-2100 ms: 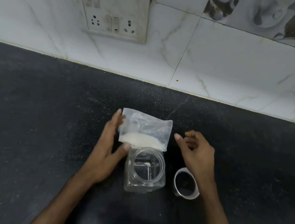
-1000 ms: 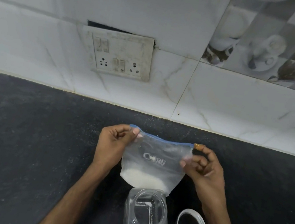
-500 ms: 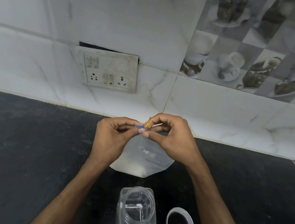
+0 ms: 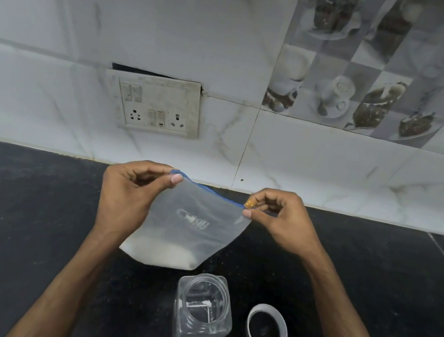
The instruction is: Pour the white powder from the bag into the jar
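Above the black countertop [image 4: 15,222], just beyond the open clear plastic jar [image 4: 202,312], the zip-lock bag [image 4: 197,223] hangs in the air by its top edge. The left hand [image 4: 128,196] pinches the left end of the blue zip strip [image 4: 205,187] between thumb and fingers, and the right hand [image 4: 282,222] pinches the small orange slider [image 4: 250,203] at the right end. White powder [image 4: 162,255] lies in a shallow heap along the bottom, so the bag looks light. Its thin film is soft and sags, and it would likely fold or slump unless held at the top corners. Whether the zip is parted I cannot tell. The jar's round mouth is narrower than the bag is wide, so pouring probably calls for funnelling one corner over it. Nearly empty, the jar may tip if knocked. Its lid [image 4: 266,329] lies just to its right, not touching. Dark counter shows to either side for swinging the bag, and the tiled wall with its switchboard [image 4: 156,104] rises behind.
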